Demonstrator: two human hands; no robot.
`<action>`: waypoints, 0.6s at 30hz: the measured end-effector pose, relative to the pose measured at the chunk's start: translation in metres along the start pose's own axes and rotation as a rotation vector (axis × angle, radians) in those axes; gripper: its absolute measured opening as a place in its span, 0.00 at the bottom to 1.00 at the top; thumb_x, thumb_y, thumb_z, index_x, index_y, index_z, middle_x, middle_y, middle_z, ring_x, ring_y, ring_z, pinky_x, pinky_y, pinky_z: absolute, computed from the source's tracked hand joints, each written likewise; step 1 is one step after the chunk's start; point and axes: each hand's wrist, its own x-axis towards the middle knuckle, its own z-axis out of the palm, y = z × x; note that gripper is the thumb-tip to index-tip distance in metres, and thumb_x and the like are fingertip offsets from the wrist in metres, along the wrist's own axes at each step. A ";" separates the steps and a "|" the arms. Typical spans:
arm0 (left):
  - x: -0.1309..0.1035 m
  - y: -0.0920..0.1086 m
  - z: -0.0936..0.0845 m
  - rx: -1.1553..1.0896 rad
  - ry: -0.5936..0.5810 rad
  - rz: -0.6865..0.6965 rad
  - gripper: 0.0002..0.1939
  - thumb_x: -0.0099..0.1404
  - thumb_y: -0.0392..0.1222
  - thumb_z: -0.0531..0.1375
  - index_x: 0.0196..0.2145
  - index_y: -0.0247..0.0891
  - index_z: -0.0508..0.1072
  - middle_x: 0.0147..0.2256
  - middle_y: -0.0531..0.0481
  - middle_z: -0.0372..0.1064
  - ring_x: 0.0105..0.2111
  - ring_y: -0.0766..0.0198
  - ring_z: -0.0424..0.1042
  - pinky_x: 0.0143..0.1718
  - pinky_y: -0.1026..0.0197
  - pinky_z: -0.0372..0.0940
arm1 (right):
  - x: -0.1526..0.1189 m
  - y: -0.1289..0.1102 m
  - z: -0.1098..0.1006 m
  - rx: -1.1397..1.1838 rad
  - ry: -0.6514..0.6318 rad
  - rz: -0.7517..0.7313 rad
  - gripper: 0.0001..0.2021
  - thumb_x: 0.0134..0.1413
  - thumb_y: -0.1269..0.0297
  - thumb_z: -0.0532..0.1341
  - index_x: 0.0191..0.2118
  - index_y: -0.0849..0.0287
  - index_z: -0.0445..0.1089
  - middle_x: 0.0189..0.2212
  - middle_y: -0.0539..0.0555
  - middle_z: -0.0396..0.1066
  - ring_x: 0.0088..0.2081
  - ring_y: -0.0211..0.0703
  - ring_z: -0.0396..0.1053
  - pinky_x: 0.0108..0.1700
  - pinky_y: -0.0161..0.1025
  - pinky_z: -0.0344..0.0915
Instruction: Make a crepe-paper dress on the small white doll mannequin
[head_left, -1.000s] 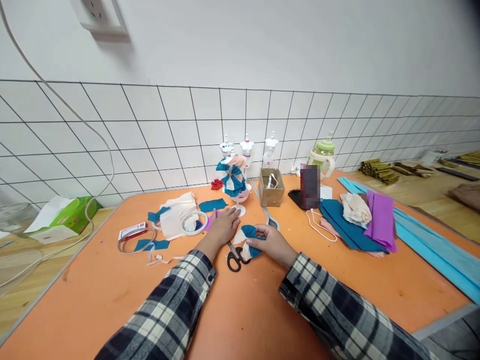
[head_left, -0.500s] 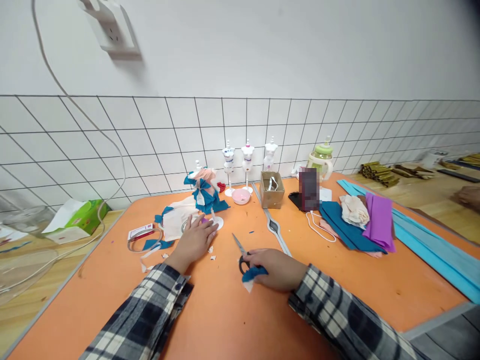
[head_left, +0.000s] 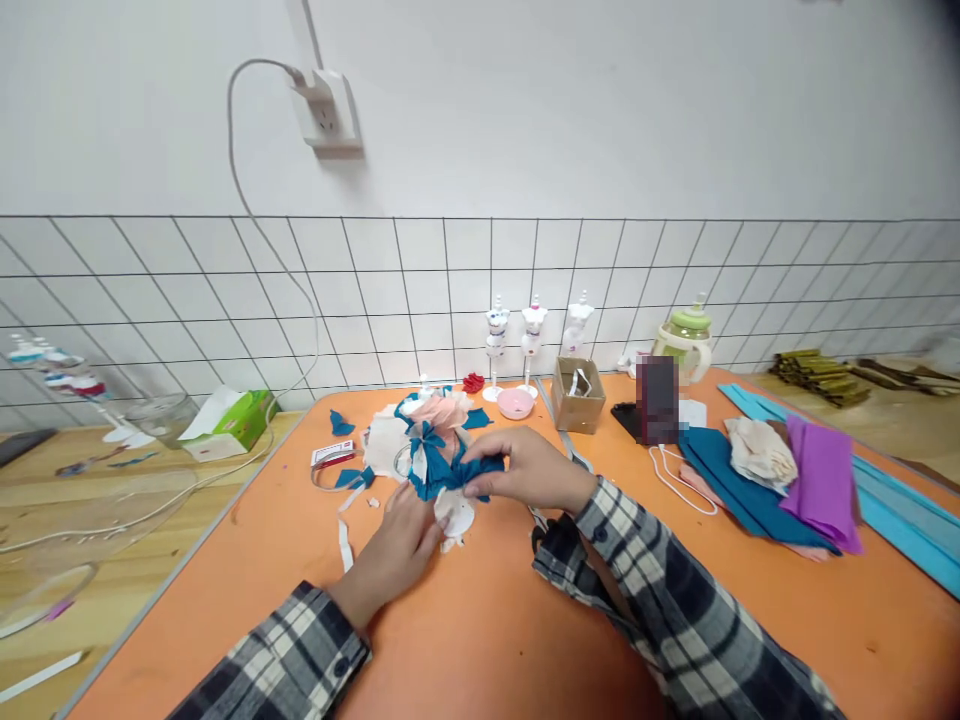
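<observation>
A small white dress form wears a blue, pink and white crepe paper dress (head_left: pixel 442 410) with a blue-and-white bow. My right hand (head_left: pixel 536 467) pinches blue crepe paper (head_left: pixel 480 466) at the right side of the skirt between thumb and fingers. Low at the front, my left hand (head_left: pixel 405 535) is closed at the skirt's lower edge beside the round white base (head_left: pixel 455 514); its fingertips are partly hidden, and it seems to hold the stand. Scissors (head_left: pixel 537 537) lie on the orange table, mostly covered by my right sleeve.
Three bare dress forms (head_left: pixel 534 330) stand along the tiled wall, near a pink bowl (head_left: pixel 516 403) and a cardboard box (head_left: pixel 577 410). Blue and purple crepe paper (head_left: pixel 821 480) lies at right, with a phone (head_left: pixel 658 400) and green-lidded bottle (head_left: pixel 686 335) behind. Paper scraps lie at left.
My right hand has let go of the scissors and moved up to the dress with blue paper in its fingers. My left hand has shifted to the stand's base. The view has swung left.
</observation>
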 end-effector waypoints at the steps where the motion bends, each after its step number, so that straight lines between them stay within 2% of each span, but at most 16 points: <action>1: 0.003 0.000 -0.003 -0.083 0.114 -0.046 0.11 0.62 0.48 0.61 0.41 0.42 0.75 0.41 0.46 0.73 0.48 0.48 0.66 0.60 0.41 0.51 | 0.007 0.001 0.002 0.019 0.038 -0.016 0.08 0.46 0.66 0.70 0.35 0.58 0.78 0.32 0.49 0.76 0.35 0.40 0.71 0.39 0.35 0.65; 3: 0.015 0.002 -0.014 -0.162 0.276 -0.088 0.15 0.64 0.48 0.58 0.46 0.42 0.71 0.43 0.45 0.70 0.48 0.50 0.66 0.55 0.45 0.56 | 0.016 0.005 0.004 0.051 0.068 -0.024 0.08 0.46 0.67 0.70 0.36 0.59 0.78 0.33 0.50 0.76 0.36 0.41 0.71 0.39 0.35 0.64; 5: 0.032 0.011 -0.028 -0.257 0.305 -0.089 0.19 0.66 0.48 0.53 0.53 0.43 0.67 0.47 0.44 0.68 0.48 0.52 0.67 0.52 0.49 0.61 | 0.019 0.008 0.005 0.047 0.043 -0.024 0.06 0.48 0.65 0.69 0.34 0.59 0.78 0.30 0.50 0.76 0.35 0.41 0.70 0.38 0.35 0.64; 6: 0.041 0.018 -0.035 -0.337 0.249 -0.085 0.22 0.64 0.47 0.55 0.55 0.43 0.66 0.48 0.44 0.69 0.48 0.53 0.69 0.50 0.51 0.62 | 0.019 0.009 0.005 0.035 0.035 -0.022 0.04 0.49 0.65 0.68 0.33 0.58 0.78 0.29 0.49 0.75 0.34 0.41 0.70 0.37 0.35 0.63; 8: 0.058 0.035 -0.045 -0.695 -0.016 -0.140 0.29 0.56 0.43 0.63 0.56 0.42 0.67 0.48 0.43 0.71 0.48 0.51 0.70 0.50 0.52 0.63 | 0.018 0.009 0.006 0.002 0.061 -0.001 0.03 0.51 0.65 0.68 0.31 0.58 0.77 0.27 0.49 0.74 0.32 0.40 0.69 0.36 0.36 0.62; 9: 0.065 0.043 -0.047 -0.789 -0.128 -0.183 0.31 0.55 0.42 0.65 0.56 0.41 0.67 0.47 0.42 0.72 0.47 0.50 0.71 0.48 0.52 0.64 | 0.018 0.010 0.006 -0.013 0.094 0.016 0.03 0.51 0.65 0.68 0.31 0.58 0.77 0.28 0.49 0.74 0.32 0.40 0.69 0.37 0.36 0.62; 10: 0.071 0.050 -0.048 -0.840 -0.184 -0.213 0.32 0.53 0.40 0.67 0.55 0.40 0.68 0.45 0.42 0.73 0.45 0.50 0.72 0.45 0.53 0.65 | 0.017 0.010 0.006 -0.024 0.132 0.030 0.02 0.51 0.66 0.68 0.31 0.58 0.77 0.29 0.49 0.74 0.33 0.40 0.69 0.38 0.36 0.62; 14: 0.082 0.066 -0.044 -0.813 -0.260 -0.241 0.27 0.49 0.37 0.72 0.48 0.36 0.74 0.39 0.44 0.77 0.40 0.52 0.74 0.41 0.56 0.66 | 0.018 0.014 0.007 -0.091 0.236 0.014 0.07 0.45 0.69 0.71 0.34 0.56 0.78 0.34 0.50 0.73 0.37 0.40 0.68 0.39 0.36 0.61; 18: 0.083 0.066 -0.044 -0.833 -0.298 -0.265 0.13 0.55 0.42 0.70 0.37 0.33 0.79 0.34 0.44 0.77 0.34 0.57 0.74 0.37 0.60 0.66 | 0.017 0.012 0.002 -0.067 0.163 0.052 0.08 0.46 0.68 0.70 0.36 0.56 0.79 0.29 0.48 0.71 0.31 0.37 0.65 0.34 0.35 0.59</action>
